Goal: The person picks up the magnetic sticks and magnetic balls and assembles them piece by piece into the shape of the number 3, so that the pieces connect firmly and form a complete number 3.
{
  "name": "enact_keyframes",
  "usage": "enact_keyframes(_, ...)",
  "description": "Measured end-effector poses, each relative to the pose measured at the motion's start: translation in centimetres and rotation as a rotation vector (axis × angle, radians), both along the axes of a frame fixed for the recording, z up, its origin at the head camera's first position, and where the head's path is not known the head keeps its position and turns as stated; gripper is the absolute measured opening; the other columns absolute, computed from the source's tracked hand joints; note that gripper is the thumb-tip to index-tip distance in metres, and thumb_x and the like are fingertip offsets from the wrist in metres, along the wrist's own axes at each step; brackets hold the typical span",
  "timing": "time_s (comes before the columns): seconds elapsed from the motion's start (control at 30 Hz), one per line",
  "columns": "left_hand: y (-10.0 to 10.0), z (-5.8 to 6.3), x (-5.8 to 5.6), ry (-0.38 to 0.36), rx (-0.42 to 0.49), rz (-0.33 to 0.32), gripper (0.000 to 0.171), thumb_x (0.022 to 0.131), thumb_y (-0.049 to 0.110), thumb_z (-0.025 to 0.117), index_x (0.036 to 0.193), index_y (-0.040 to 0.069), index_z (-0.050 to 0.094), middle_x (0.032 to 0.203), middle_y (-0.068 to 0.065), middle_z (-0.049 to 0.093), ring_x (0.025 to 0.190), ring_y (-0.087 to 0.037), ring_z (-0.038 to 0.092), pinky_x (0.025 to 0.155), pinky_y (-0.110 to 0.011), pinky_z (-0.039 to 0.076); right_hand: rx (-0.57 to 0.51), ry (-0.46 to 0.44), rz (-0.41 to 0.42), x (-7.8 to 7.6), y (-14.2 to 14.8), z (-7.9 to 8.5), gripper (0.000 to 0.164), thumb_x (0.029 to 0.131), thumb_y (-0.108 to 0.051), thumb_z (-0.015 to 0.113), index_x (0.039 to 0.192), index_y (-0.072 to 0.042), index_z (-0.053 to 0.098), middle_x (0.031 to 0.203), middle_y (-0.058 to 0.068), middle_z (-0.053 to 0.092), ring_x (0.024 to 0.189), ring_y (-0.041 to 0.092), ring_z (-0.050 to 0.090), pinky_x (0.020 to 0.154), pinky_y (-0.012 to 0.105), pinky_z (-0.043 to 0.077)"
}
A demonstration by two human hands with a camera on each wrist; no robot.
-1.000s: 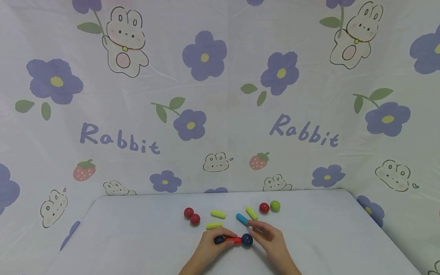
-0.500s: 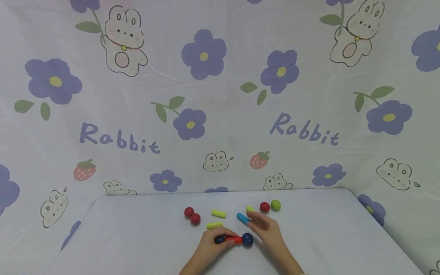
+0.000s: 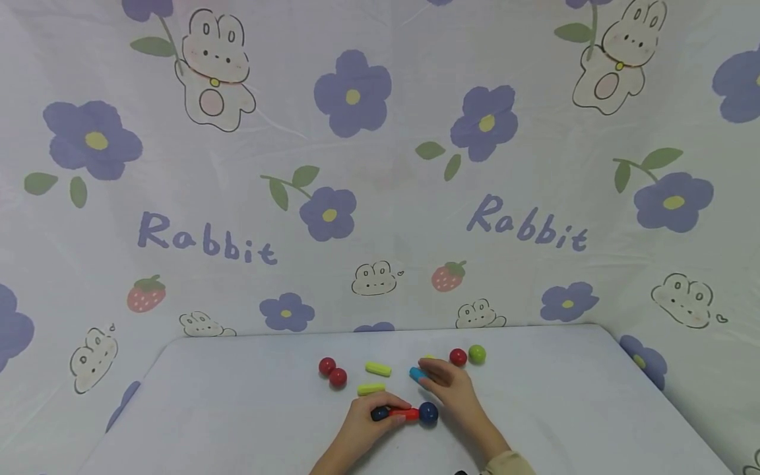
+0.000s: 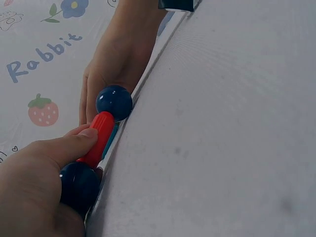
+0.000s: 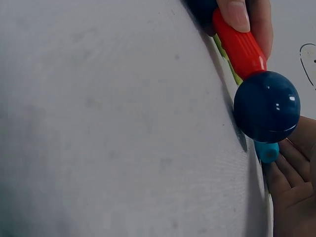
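Observation:
My left hand [image 3: 371, 417] pinches a red ribbed rod [image 3: 405, 414] between thumb and fingers. A dark blue ball [image 3: 428, 413] sits on the rod's right end, and a second dark blue ball [image 4: 80, 187] joins its other end, against my left palm. My right hand [image 3: 454, 389] reaches over a light blue rod [image 3: 417, 374] lying on the table, its thumb and fingers spread apart around the rod. In the right wrist view the light blue rod [image 5: 268, 152] shows partly behind the near ball, beside my extended right fingers [image 5: 292, 165].
Two yellow-green rods [image 3: 378, 369] lie left of the light blue one; another [image 3: 429, 357] is mostly covered by my right hand. Two red balls [image 3: 332, 372] sit together at left. A red ball [image 3: 458, 357] and a green ball [image 3: 477, 354] rest at right on the white table [image 3: 237, 402].
My right hand has moved away from the near blue ball, forward and slightly left, over the light blue rod, covering a yellow-green rod. My left hand keeps its hold on the red rod.

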State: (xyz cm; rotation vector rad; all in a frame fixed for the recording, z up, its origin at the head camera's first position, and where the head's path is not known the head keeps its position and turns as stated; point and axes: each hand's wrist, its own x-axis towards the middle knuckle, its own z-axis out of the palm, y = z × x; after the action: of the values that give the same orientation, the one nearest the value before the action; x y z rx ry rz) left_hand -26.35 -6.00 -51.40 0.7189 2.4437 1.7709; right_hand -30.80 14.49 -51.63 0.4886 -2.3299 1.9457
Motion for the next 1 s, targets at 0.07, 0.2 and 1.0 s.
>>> enact_keyframes(0.07, 0.0, -0.1, 0.0, 0.000, 0.000, -0.002, 0.021, 0.080, 0.010, 0.067, 0.101, 0.012, 0.067, 0.097, 0.003, 0.064, 0.097, -0.013, 0.055, 0.088, -0.033, 0.041, 0.012, 0.001, 0.008, -0.2, 0.0, -0.1, 0.039, 0.081, -0.002, 0.064, 0.118, 0.005, 0.053, 0.119, 0.019, 0.053, 0.112, 0.032, 0.047, 0.091, 0.037, 0.038)
enact_keyframes(0.2, 0.0, -0.2, -0.2, -0.002, 0.000, -0.004, 0.021, 0.080, 0.011, 0.067, 0.101, 0.013, 0.067, 0.098, 0.003, 0.064, 0.097, -0.013, 0.055, 0.088, -0.032, 0.041, 0.039, 0.016, 0.004, -1.0, 0.1, -1.2, 0.040, 0.079, -0.003, 0.066, 0.117, 0.003, 0.054, 0.118, 0.016, 0.055, 0.111, 0.029, 0.049, 0.090, 0.034, 0.040)
enact_keyframes(1.0, 0.0, -0.3, -0.2, -0.003, 0.004, -0.004, 0.021, 0.080, 0.011, 0.067, 0.101, 0.013, 0.068, 0.097, 0.004, 0.064, 0.096, -0.012, 0.055, 0.087, -0.031, 0.042, 0.088, 0.001, -0.187, -0.7, -0.2, -2.2, 0.034, 0.078, 0.001, 0.065, 0.111, -0.004, 0.061, 0.109, 0.003, 0.061, 0.104, 0.017, 0.054, 0.088, 0.030, 0.042)
